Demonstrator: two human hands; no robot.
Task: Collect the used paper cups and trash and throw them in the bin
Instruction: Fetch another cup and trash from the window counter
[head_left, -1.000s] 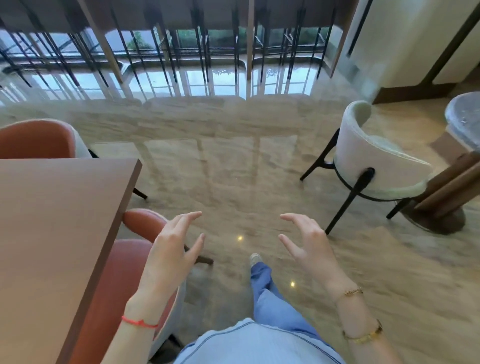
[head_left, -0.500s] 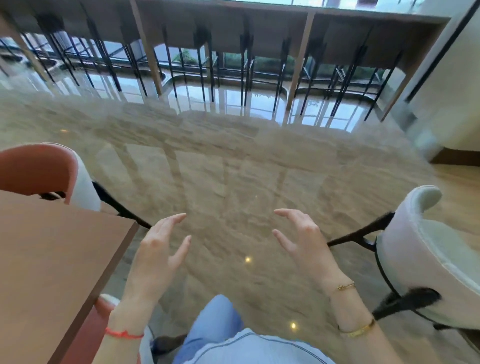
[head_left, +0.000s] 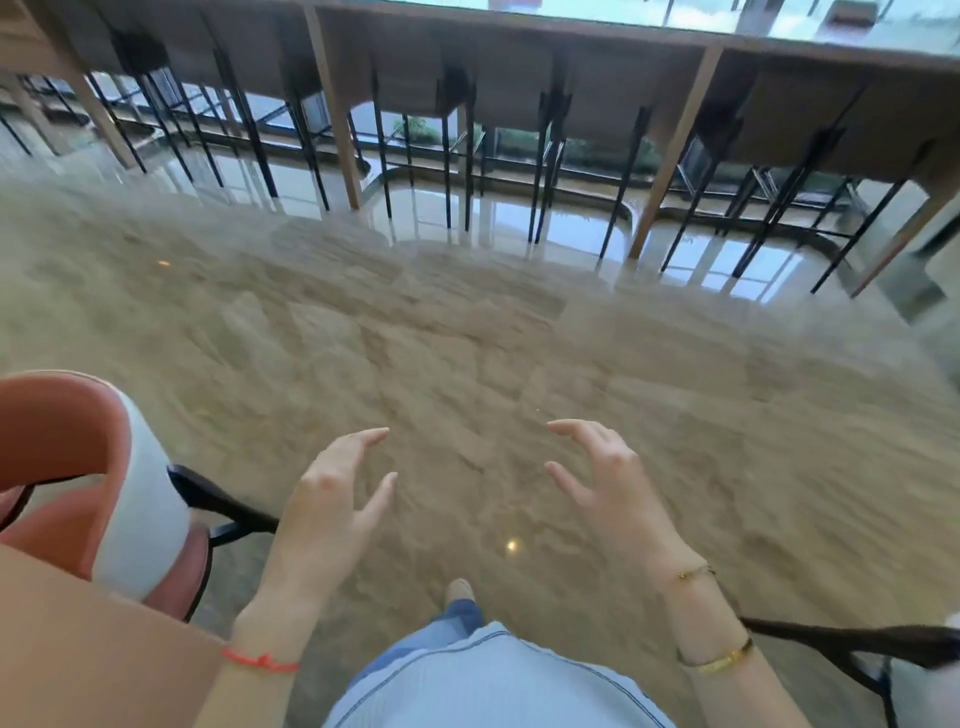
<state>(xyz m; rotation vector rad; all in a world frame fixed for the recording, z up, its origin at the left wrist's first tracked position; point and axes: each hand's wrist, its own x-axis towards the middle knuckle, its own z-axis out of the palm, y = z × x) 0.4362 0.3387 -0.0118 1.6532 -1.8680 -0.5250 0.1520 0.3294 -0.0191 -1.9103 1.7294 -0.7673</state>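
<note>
- No paper cup, no trash and no bin can be seen in the head view; where they are I cannot tell from here.
- The left hand (head_left: 332, 512) is held out in front of the body, fingers spread and a little curved, and it holds nothing.
- The right hand (head_left: 610, 486) is in the same posture, open and empty, well apart from the left one, with only bare floor (head_left: 467, 338) between them.
- Under the hands a shoe (head_left: 460, 590) and a leg in blue jeans (head_left: 457, 626) point forward, so I judge the person is walking and looking for the cups, and the collecting step is not yet begun.
- At the left a corner of a brown table (head_left: 78, 649) is near the left forearm, and just behind it stands an orange chair (head_left: 67, 441) with a white back.
- At the lower right the black leg of another chair (head_left: 852, 642) reaches out close to the right forearm.
- Far ahead, a long counter (head_left: 519, 57) with black stools (head_left: 452, 104) stands along the window.
- Risk: the path goes between the two chairs, so a foot or hip could catch the black leg or the table corner.
- Risk: the floor is polished and shines strongly, so a quick step could slip.
- Risk: the picture is blurred, so small trash could be passed unseen.
</note>
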